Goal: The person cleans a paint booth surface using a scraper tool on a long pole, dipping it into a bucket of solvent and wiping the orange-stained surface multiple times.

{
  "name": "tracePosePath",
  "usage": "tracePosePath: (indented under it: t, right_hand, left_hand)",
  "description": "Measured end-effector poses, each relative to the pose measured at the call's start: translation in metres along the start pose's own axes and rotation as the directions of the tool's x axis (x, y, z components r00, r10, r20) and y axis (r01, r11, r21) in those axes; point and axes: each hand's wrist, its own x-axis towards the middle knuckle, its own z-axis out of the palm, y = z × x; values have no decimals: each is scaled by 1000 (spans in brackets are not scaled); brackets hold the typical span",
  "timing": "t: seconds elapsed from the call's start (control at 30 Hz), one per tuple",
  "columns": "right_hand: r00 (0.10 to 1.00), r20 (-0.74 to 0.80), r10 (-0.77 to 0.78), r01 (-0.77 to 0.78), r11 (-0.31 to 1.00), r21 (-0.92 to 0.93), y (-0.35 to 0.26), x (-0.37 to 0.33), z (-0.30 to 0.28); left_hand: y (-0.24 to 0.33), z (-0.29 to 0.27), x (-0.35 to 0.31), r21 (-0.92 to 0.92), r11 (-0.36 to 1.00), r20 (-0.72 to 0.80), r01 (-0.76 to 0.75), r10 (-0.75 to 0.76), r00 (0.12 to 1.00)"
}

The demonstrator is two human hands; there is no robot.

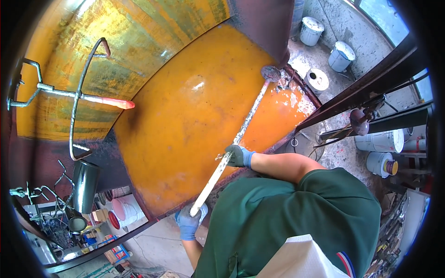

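Both my gloved hands grip one long pole [215, 178], crusted with pale and dark paint, ending in a dark round disc [270, 73]. My left hand [190, 221], in a grey-blue glove, is closed round its near end. Farther up, my right hand [236, 156], in a dark glove with a blue cuff, wraps round the shaft. The pole slants up to the right over a wide tank of glossy orange liquid [185, 111] that looks like paint. Its disc is at the tank's far right corner, beside a clump of grey residue [284, 82]; whether they touch I cannot tell.
A bent metal frame [78, 95] with an orange-red tip hangs over the tank's left side. Below it hangs a dark cylinder [86, 187]. Metal pails [311, 31] stand beyond the right rim, near a dark beam [357, 85]. Pinkish buckets [126, 208] stand lower left.
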Motion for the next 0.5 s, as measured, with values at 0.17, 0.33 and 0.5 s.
tracePosePath:
  t: [0.17,0.33,0.5]
  right_hand:
    - [997,-54,52,-55,998,-39,36,-27,40]
    - [993,-6,115,-115,984,-136,69,-39,61]
    - [987,-25,156,-158,984,-86,89,-42,60]
  left_hand:
    - [-1,-41,-22,22,998,8,64,-64,998]
    - [2,-90,-39,25,994,26,106,-106,994]
    - [-2,-107,-42,115,992,65,44,-51,997]
